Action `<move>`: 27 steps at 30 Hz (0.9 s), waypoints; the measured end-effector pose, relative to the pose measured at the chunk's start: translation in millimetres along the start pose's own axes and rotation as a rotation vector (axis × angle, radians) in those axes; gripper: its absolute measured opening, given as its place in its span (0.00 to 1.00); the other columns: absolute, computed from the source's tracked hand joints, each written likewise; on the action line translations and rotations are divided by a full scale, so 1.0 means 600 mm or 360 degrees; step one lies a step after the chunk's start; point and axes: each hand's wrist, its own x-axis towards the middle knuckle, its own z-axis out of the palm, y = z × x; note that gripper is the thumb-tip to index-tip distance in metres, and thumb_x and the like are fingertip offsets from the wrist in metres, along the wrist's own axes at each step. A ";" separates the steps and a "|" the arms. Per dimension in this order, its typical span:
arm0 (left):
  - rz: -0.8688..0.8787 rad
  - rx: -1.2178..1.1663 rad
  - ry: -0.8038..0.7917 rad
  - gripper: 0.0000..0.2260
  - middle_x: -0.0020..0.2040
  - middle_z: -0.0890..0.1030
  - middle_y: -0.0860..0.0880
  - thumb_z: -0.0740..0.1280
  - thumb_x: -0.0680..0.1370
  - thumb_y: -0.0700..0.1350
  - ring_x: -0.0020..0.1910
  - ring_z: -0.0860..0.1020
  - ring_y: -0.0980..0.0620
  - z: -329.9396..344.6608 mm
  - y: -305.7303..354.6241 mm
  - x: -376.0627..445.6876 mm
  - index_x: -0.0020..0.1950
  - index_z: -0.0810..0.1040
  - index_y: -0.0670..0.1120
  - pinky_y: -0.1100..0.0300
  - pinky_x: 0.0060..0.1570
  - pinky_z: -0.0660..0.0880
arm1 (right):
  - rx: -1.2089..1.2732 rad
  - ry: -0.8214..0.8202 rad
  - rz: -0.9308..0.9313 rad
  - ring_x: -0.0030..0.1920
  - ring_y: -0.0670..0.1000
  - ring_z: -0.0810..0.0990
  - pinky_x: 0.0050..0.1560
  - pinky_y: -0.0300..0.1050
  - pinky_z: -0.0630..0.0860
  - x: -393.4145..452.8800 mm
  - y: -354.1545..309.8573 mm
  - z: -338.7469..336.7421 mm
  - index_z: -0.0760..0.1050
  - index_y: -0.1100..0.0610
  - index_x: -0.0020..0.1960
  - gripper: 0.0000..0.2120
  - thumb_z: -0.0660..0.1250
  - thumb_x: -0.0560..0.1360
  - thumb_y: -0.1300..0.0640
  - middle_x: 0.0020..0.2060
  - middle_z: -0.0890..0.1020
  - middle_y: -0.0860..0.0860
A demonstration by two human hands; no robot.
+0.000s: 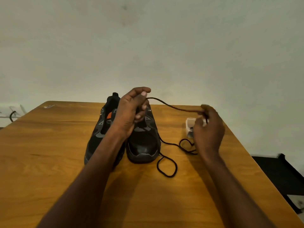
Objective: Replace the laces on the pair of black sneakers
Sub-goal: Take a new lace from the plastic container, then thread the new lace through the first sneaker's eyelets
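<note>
Sneakers (141, 142): pair side by side at the middle of the table (49, 153), toes toward the person; they look stiff enough to stay put under a light pull
Lace (171, 106): thin black cord, soft and limp; one stretch spans the air between the hands, the rest loops on the table just right of the right sneaker
Left hand (131, 111): above the sneakers, fingers curled shut around the lace
Right hand (209, 129): blurred, fingers pinched on the lace
Small clear container (189, 124): behind the right hand, dark contents unclear
Hold point: judged best near the lace tip, where it is likely stiffest
</note>
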 end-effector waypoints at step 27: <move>0.0085 0.1207 -0.0096 0.08 0.35 0.80 0.48 0.73 0.80 0.45 0.31 0.76 0.57 -0.006 -0.008 0.004 0.56 0.78 0.47 0.66 0.35 0.73 | 0.0333 -0.0100 -0.0689 0.48 0.48 0.78 0.46 0.62 0.77 -0.033 -0.030 0.117 0.82 0.56 0.59 0.09 0.64 0.84 0.58 0.48 0.81 0.50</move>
